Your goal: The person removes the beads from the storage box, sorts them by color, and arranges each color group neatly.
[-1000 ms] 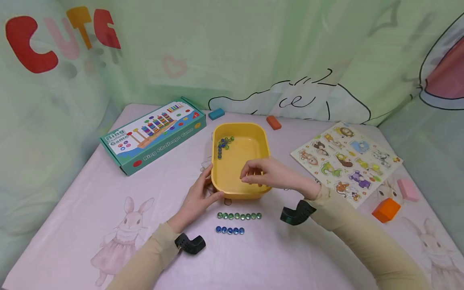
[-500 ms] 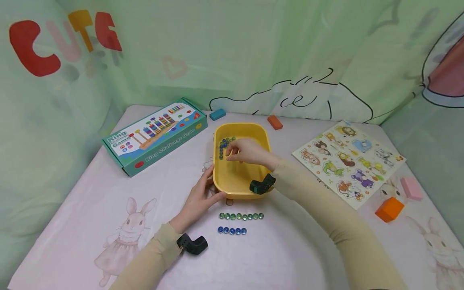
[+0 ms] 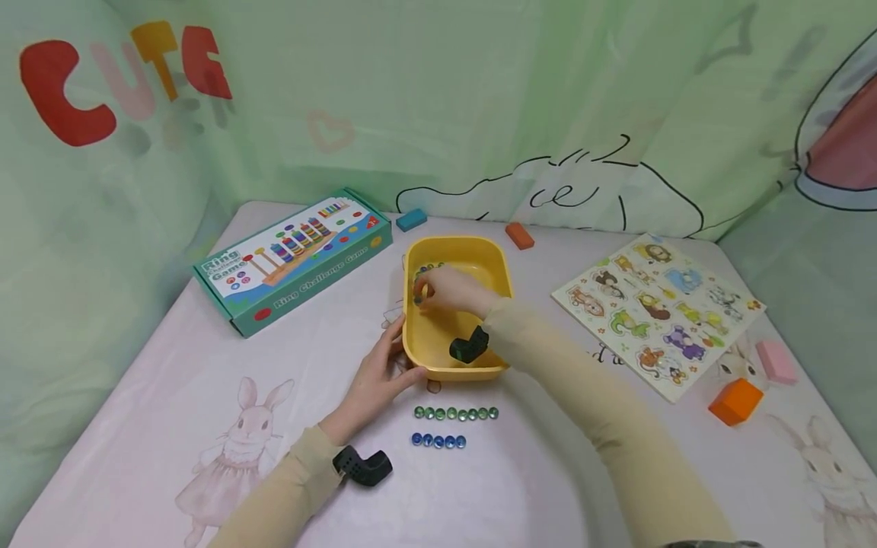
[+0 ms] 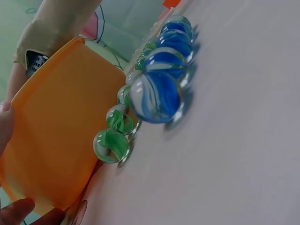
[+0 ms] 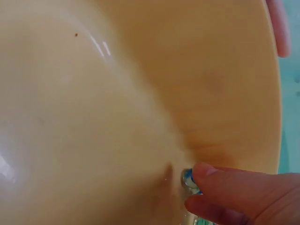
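Note:
A yellow tub (image 3: 456,243) stands mid-table. My right hand (image 3: 438,289) reaches into its far-left corner, where several blue and green marbles (image 3: 429,268) lie. In the right wrist view two fingertips (image 5: 225,183) pinch a blue marble (image 5: 188,178) on the tub's floor (image 5: 117,93). My left hand (image 3: 380,373) grips the tub's near-left corner, its thumb (image 4: 18,213) on the front wall (image 4: 51,140). In front of the tub lie a row of green marbles (image 3: 455,413) and a shorter row of blue marbles (image 3: 438,441), both seen close up as green marbles (image 4: 111,144) and blue marbles (image 4: 157,93).
A Ring Challenge Game box (image 3: 294,259) lies at the left. A teal block (image 3: 411,219) and an orange block (image 3: 518,234) sit behind the tub. At the right are an animal puzzle board (image 3: 658,304), an orange cube (image 3: 735,401) and a pink block (image 3: 776,360). Printed curtains close in the table.
My right hand has moved from the tub's near edge to its far-left corner and lowered onto the marbles there. The left hand has kept its hold on the tub.

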A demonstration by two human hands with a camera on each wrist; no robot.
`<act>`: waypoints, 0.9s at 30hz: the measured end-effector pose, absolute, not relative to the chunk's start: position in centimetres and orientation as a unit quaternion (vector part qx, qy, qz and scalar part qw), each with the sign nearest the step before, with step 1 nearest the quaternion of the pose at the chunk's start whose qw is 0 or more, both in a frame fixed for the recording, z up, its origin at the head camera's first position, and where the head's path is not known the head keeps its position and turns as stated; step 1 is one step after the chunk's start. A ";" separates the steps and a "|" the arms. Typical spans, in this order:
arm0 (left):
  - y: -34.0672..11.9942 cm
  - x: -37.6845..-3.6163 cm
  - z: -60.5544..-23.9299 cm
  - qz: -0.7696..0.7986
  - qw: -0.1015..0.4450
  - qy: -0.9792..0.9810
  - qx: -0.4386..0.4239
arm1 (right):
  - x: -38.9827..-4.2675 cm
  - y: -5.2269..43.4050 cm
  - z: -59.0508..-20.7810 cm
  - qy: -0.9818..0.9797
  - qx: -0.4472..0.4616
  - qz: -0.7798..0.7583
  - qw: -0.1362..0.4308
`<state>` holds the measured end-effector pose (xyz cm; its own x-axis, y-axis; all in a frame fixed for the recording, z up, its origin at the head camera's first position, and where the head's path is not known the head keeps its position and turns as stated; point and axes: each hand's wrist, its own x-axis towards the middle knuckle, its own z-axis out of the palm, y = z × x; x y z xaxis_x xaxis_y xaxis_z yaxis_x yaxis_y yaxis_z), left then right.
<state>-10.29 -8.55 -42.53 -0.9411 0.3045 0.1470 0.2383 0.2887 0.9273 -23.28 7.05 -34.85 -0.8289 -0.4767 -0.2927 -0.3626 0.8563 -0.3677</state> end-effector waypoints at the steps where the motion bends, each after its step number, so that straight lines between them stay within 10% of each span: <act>1: -8.5 -10.3 -42.5 0.569 0.030 0.804 0.168 | -23.2 6.9 -34.9 0.946 -0.220 -0.143 0.191; 27: -8.6 -10.3 -42.4 0.556 0.029 0.814 0.165 | -21.5 9.2 -32.1 0.913 -0.307 -0.098 0.252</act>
<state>-10.27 -8.60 -42.37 -0.9437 0.3013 0.1364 0.2365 0.3264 0.9152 -21.48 9.22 -32.13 -0.6844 -0.6096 -0.3999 -0.5113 0.7924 -0.3327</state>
